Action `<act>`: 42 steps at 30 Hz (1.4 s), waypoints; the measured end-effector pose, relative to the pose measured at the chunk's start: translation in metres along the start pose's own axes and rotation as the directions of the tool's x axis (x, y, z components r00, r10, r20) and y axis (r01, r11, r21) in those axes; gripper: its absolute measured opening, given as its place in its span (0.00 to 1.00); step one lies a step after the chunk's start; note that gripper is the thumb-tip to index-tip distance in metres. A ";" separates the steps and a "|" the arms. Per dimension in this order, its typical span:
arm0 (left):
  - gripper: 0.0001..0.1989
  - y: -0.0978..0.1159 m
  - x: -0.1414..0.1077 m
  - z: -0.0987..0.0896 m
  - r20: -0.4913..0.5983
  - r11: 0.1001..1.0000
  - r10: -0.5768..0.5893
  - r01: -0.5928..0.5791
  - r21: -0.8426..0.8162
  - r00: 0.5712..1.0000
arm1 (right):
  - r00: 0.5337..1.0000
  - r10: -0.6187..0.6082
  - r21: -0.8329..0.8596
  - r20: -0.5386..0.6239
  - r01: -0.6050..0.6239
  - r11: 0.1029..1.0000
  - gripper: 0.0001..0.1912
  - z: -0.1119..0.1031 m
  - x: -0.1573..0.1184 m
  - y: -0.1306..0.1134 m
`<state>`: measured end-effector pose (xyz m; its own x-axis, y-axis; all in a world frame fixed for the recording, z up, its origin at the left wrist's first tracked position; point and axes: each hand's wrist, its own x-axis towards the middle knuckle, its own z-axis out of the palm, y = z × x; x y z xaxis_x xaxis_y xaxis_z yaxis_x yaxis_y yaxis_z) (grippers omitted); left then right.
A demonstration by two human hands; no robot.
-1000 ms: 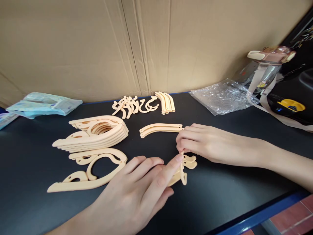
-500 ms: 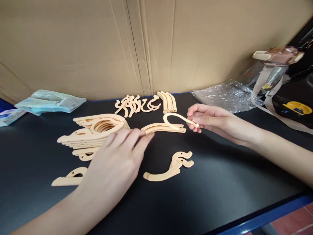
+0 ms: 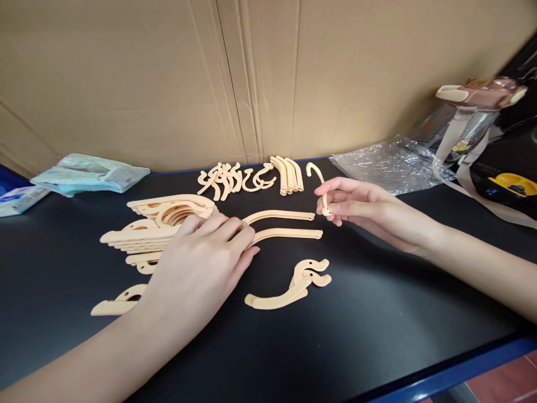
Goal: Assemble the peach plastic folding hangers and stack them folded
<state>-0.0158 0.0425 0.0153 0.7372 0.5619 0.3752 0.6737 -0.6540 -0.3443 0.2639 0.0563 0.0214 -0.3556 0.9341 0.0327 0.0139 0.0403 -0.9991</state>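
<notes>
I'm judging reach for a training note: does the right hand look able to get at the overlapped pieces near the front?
Probably yes. The overlapped pieces lie uncovered on the tabletop, and nothing stands between them and the right hand. Its fingers hold a hook, though.

A cream hook (image 3: 320, 175) tilts near two curved cream strips (image 3: 289, 233), their right ends apart
</notes>
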 end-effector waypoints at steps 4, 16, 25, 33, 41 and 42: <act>0.11 0.007 0.005 0.002 -0.008 0.999 -0.032 0.032 -0.012 0.999 | 1.000 0.009 -0.078 -0.011 -0.010 0.997 0.11 0.002 0.002 0.002; 0.10 0.001 0.013 -0.003 0.167 0.407 -0.477 0.385 -0.828 0.863 | 0.999 0.041 -0.086 -0.013 -0.042 0.995 0.12 0.006 0.003 0.011; 0.04 0.000 0.011 -0.008 0.439 -0.289 -0.523 0.333 -0.898 0.730 | 0.997 0.077 0.027 0.022 -0.078 0.997 0.15 0.013 0.001 0.013; 0.08 0.021 0.008 -0.012 0.403 -0.080 -0.412 0.409 -0.909 0.817 | 0.994 0.078 0.007 0.082 -0.079 0.997 0.13 0.017 -0.001 0.015; 0.09 0.029 -0.005 -0.006 0.098 0.710 -0.278 0.273 -0.649 0.956 | 0.994 0.056 -0.027 0.096 -0.054 0.998 0.12 0.017 -0.001 0.014; 0.09 0.029 -0.006 -0.007 0.069 0.778 -0.272 0.261 -0.571 0.960 | 0.994 0.052 -0.030 0.096 -0.049 0.998 0.11 0.017 -0.001 0.014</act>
<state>-0.0010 0.0165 0.0089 0.5281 0.7519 0.3947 0.6871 -0.6515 0.3216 0.2486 0.0499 0.0071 -0.4428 0.8964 -0.0216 0.0593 0.0052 -0.9982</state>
